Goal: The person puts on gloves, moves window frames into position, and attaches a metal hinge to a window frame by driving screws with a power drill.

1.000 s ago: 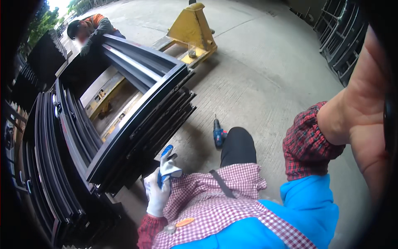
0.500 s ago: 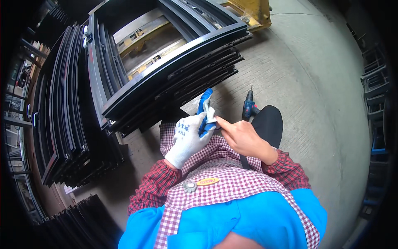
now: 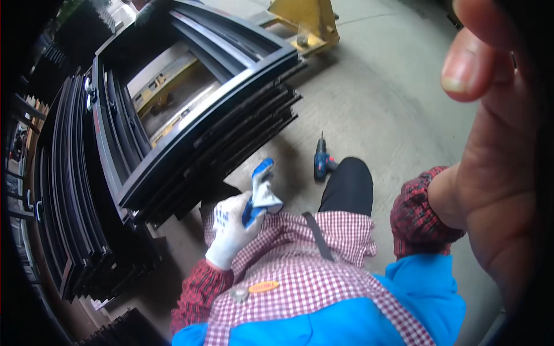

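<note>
My left hand (image 3: 229, 226) wears a white work glove with a blue-coated palm. Its fingers close on a second white-and-blue glove (image 3: 264, 190), which stands up limp from the grip above my apron (image 3: 300, 262). My right hand (image 3: 502, 132) is bare and raised close to the camera at the right edge. A thumb and part of another finger show, apart from each other with nothing between them; the rest is cut off by the dark rim. On the floor beyond my dark-clad knee (image 3: 348, 183) lies a blue-and-black cordless drill (image 3: 320, 160).
A stack of black metal frames (image 3: 173, 130) lies at the upper left, on yellow supports (image 3: 311, 26). Further left, more black frames (image 3: 72, 184) stand side by side, with others at the lower left. Grey concrete floor (image 3: 381, 104) stretches to the right.
My right hand has left the loose glove and risen to the upper right, near the camera. My left hand still holds that glove. The whole view has shifted.
</note>
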`<state>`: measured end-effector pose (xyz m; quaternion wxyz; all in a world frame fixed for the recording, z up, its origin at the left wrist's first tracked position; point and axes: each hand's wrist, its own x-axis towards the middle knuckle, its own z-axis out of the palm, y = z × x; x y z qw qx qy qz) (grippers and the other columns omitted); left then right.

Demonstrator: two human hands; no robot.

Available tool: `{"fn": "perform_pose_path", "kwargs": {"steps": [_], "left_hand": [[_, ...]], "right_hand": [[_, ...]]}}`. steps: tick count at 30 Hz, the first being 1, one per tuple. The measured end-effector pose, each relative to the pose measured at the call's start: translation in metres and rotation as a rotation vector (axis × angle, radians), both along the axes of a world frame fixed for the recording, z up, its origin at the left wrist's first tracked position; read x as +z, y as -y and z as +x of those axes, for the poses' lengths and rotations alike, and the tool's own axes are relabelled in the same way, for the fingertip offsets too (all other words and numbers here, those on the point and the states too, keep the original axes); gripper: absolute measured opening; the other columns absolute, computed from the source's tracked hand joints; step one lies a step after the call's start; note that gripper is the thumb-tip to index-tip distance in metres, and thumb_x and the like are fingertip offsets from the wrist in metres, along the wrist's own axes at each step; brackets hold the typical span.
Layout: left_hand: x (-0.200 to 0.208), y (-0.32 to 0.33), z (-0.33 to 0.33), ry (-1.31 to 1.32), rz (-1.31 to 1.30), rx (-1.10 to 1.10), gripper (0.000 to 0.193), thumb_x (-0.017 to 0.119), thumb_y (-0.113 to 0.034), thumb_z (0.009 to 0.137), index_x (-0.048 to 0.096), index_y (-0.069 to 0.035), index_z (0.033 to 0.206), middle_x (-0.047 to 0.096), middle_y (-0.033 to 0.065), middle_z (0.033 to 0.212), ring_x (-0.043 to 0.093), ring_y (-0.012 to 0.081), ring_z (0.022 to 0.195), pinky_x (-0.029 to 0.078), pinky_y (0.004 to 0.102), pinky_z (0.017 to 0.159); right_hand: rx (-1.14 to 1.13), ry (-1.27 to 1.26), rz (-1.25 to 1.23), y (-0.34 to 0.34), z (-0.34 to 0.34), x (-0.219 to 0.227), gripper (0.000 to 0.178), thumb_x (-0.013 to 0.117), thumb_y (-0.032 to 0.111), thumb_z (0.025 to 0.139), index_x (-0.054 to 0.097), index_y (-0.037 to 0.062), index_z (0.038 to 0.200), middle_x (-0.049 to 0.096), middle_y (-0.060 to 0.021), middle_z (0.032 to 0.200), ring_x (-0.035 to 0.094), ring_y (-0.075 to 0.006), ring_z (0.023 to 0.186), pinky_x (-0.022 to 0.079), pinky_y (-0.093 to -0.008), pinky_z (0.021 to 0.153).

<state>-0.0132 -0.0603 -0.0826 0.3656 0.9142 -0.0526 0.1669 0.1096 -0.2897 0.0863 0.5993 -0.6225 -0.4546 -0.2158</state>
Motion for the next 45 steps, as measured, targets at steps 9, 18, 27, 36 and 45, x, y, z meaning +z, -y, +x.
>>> {"fn": "perform_pose_path", "kwargs": {"steps": [9,18,27,36,45], "left_hand": [[-0.006,-0.007,-0.004,-0.110,-0.079,0.026,0.020,0.066,-0.012,0.066,0.062,0.000,0.082,0.058,0.0084,0.062,0.051,0.0240,0.048,0.042,0.0314,0.050],[-0.005,-0.011,0.001,-0.164,-0.038,-0.017,0.020,0.064,-0.014,0.071,0.062,-0.001,0.086,0.058,0.0077,0.062,0.050,0.0226,0.048,0.041,0.0313,0.050],[-0.014,-0.014,0.000,-0.236,-0.181,0.133,0.020,0.066,-0.015,0.073,0.060,-0.002,0.087,0.060,0.0089,0.066,0.053,0.0229,0.051,0.043,0.0301,0.051],[-0.020,0.005,-0.007,-0.164,0.189,-0.107,0.017,0.065,-0.015,0.072,0.058,-0.005,0.084,0.059,0.0089,0.065,0.055,0.0231,0.053,0.043,0.0314,0.053],[-0.016,0.018,0.003,-0.118,0.255,-0.238,0.020,0.066,-0.018,0.074,0.058,-0.006,0.087,0.061,0.0096,0.070,0.058,0.0246,0.058,0.045,0.0324,0.056]], "right_hand": [[-0.023,0.241,-0.217,0.019,0.015,0.043,0.060,0.065,0.040,0.079,0.052,0.0020,0.123,0.059,-0.0161,0.098,0.052,-0.0145,0.069,0.043,-0.0232,0.058],[-0.201,0.037,-0.106,0.002,0.006,0.032,0.057,0.062,0.043,0.080,0.056,-0.0001,0.117,0.059,-0.0160,0.094,0.052,-0.0141,0.063,0.041,-0.0236,0.055],[0.157,-0.219,-0.733,-0.049,-0.051,-0.116,0.020,0.055,0.003,0.081,0.065,-0.0014,0.098,0.063,-0.0094,0.067,0.051,-0.0181,0.046,0.038,-0.0289,0.044],[0.187,-0.898,-0.391,-0.065,-0.063,-0.223,0.033,0.048,0.000,0.083,0.054,-0.0010,0.114,0.062,-0.0114,0.078,0.057,-0.0226,0.060,0.044,-0.0299,0.053],[0.219,-1.033,-0.210,-0.081,-0.038,-0.257,0.041,0.051,0.005,0.086,0.048,0.0053,0.127,0.052,-0.0190,0.120,0.054,-0.0280,0.106,0.046,-0.0296,0.085]]}}
